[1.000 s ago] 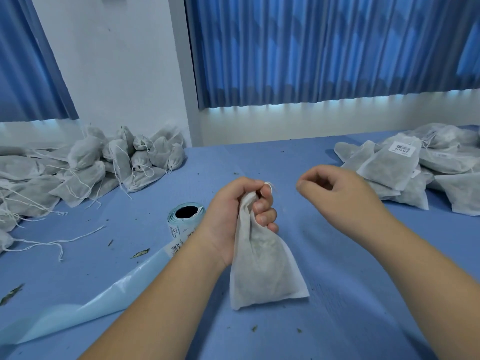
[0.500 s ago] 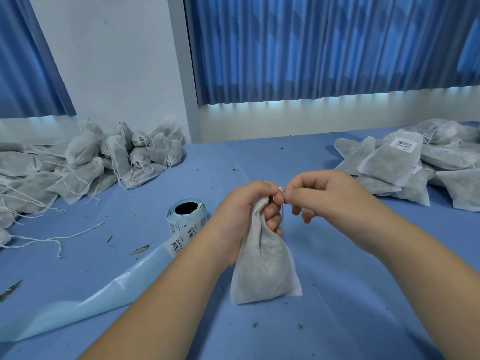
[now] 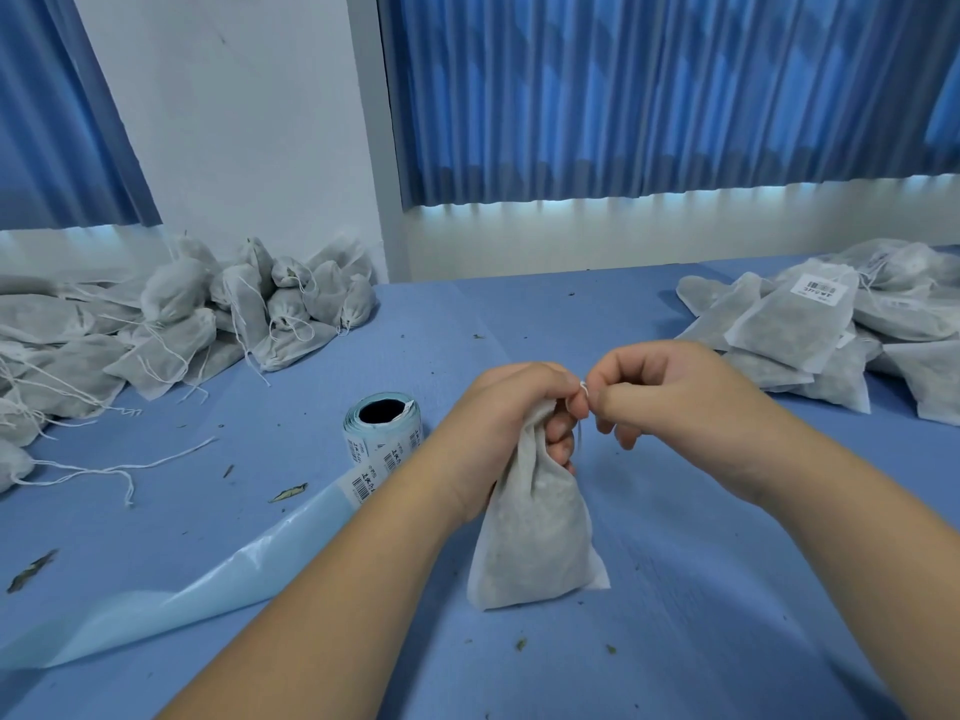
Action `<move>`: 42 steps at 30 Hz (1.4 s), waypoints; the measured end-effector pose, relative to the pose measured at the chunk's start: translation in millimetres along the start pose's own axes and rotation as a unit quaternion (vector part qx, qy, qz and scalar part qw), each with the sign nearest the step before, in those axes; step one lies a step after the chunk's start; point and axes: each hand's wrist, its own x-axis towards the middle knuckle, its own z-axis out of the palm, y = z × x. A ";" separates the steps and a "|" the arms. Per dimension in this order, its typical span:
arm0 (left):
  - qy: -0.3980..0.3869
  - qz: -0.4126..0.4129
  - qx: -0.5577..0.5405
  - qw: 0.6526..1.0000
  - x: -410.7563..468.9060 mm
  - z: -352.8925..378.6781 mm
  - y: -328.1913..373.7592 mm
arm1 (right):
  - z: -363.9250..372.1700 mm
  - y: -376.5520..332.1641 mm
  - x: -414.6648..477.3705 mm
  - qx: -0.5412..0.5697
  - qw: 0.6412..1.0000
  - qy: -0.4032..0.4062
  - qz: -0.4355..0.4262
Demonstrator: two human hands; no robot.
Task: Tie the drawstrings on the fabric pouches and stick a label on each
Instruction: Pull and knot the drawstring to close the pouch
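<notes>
Standing upright on the blue worktop (image 3: 737,574), the soft, lumpy fabric pouch (image 3: 535,543) has its gathered neck gripped by the left hand (image 3: 501,413), while fingers of the right hand (image 3: 675,392) pinch its thin, mostly hidden drawstring (image 3: 583,388).

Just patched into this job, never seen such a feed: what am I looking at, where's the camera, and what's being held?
There is no machine: a person works with bare hands, and the one picture comes from a camera worn on their head, looking forward and down. The left hand grips the neck of a white fabric pouch standing on the blue table. The right hand pinches its drawstring at the neck. Left of the pouch stands a label roll, its pale backing strip trailing towards the viewer. Far left lies a pile of pouches with loose strings; far right, a second pile whose top pouch bears a barcode label.
</notes>
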 end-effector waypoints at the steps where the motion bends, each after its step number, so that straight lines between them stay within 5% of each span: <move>1: 0.001 0.000 0.005 1.000 -0.2 0.0 0.5 | -1.2 0.1 0.0 0.002 1.000 -0.001 0.000; 11: 0.039 0.041 0.086 0.995 -0.2 1.3 0.6 | -7.8 -2.2 -2.4 0.033 0.999 -0.037 -0.002; 22: 0.105 0.074 0.082 0.988 0.5 1.6 -1.8 | -0.5 -0.9 0.3 0.114 0.993 0.019 -0.012; 34: 0.148 0.082 0.111 0.979 1.7 4.3 -4.1 | 8.4 -4.5 -0.3 -0.004 0.995 0.100 -0.028; 42: 0.204 0.120 0.158 0.959 1.4 7.1 -4.5 | 9.7 -4.6 -0.1 0.017 0.996 0.087 0.010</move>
